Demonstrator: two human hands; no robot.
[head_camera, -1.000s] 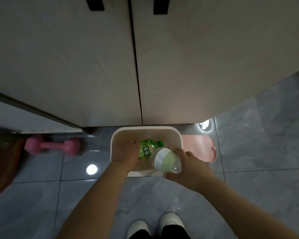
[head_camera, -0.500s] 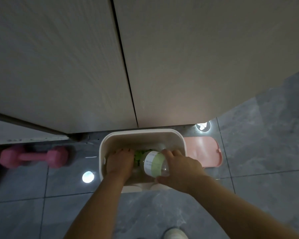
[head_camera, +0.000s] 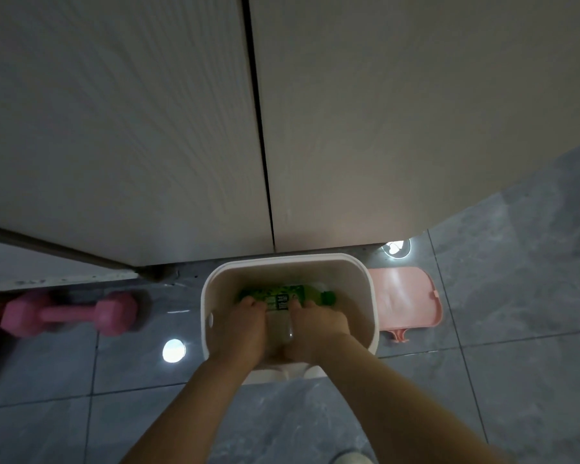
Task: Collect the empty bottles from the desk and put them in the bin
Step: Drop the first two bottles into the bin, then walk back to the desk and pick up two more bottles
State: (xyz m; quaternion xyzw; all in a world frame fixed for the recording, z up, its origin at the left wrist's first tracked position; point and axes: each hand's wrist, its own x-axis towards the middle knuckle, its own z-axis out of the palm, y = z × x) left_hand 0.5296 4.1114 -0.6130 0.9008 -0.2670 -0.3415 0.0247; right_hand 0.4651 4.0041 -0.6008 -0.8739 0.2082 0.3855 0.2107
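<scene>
Scene: I stand over the white bin [head_camera: 211, 289] on the grey tiled floor [head_camera: 516, 380], at the foot of pale cabinet doors [head_camera: 382, 128], both arms reaching down into it.
Left hand: my left hand [head_camera: 245, 321] is deep in the bin, fingertips on the green-labelled bottle [head_camera: 283, 294]; whether it grips or only presses I cannot tell.
Right hand: my right hand [head_camera: 317, 324] sits beside it, curled down by the clear bottle [head_camera: 278, 326] that lies between my two hands; whether it holds that bottle or has let go, I cannot tell.
Bottles: both are inside the bin, the green one lying across the far side, the clear one nearer me and mostly hidden.
Around the bin: a pink lid [head_camera: 404, 298] lies flat on the floor just to the right, touching or nearly touching the bin; a pink dumbbell [head_camera: 69, 313] rests well to the left.
Risk, tipping: I judge that leaning weight on the near rim could rock the light bin and spill the bottles.
Risk, snagging: pulling my hands out quickly could drag a bottle up with them.
Risk, footing: the dim light and the dumbbell could trip me as I step back.
</scene>
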